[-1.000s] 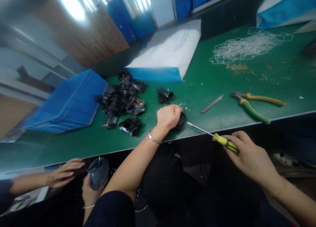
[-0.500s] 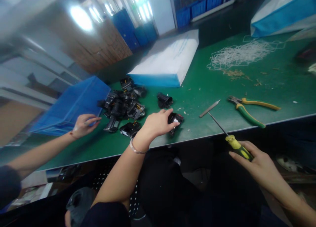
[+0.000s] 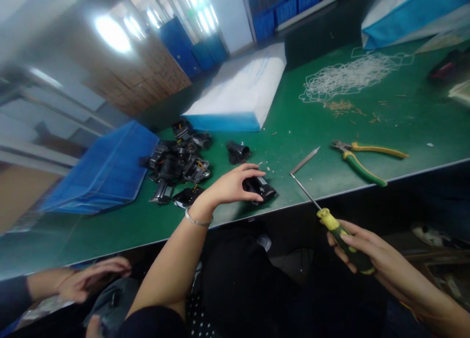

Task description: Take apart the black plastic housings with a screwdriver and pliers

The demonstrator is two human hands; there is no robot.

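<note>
My left hand [image 3: 230, 186] rests on the green table near its front edge, with its fingers curled over a small black plastic part [image 3: 259, 188] that it grips. My right hand [image 3: 367, 250] is off the table's edge, closed round the yellow and black handle of a screwdriver [image 3: 340, 230]. The screwdriver's thin shaft points up and left, its tip close to a flat metal file [image 3: 304, 160]. A pile of several similar black parts [image 3: 176, 164] lies left of my left hand. One more black part [image 3: 237, 152] sits alone just behind my left hand.
A blue bin [image 3: 105, 169] lies tipped at the left. A white and blue bag [image 3: 238, 90] sits behind the pile. Green and yellow pliers [image 3: 362, 156] lie at the right, a tangle of white netting [image 3: 348, 73] farther back. Another person's hand [image 3: 90, 281] is at lower left.
My left hand has turned the black part and shifted slightly. The screwdriver swung and moved left and down. The other person's hand drew back from the blue bin to below the table edge.
</note>
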